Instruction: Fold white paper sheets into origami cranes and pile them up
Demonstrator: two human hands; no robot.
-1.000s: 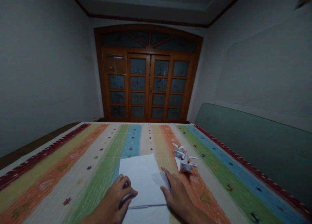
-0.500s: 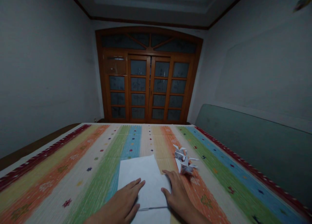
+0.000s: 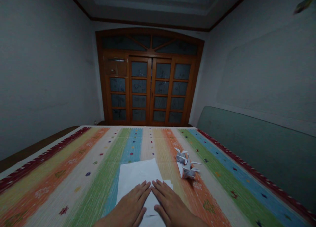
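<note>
A sheet of white paper lies on a striped woven cloth, with a small folded flap showing at its right edge. My left hand and my right hand press flat on the paper, their fingertips almost meeting at its middle. Neither hand grips anything. Just beyond my right hand, a cluster of folded white paper figures rests on the cloth, not touching the sheet. The lower part of the paper is mostly hidden by my hands.
The cloth covers a wide surface with a red-patterned border along its sides. Behind its far edge stand wooden glazed double doors. A grey-green panel runs along the right side, and a dark wooden edge shows at the left.
My right hand has slid left from the paper's right edge towards the middle, and my left hand has flattened and moved up. The fingertips now nearly meet, and the sheet's lower edge looks shifted.
</note>
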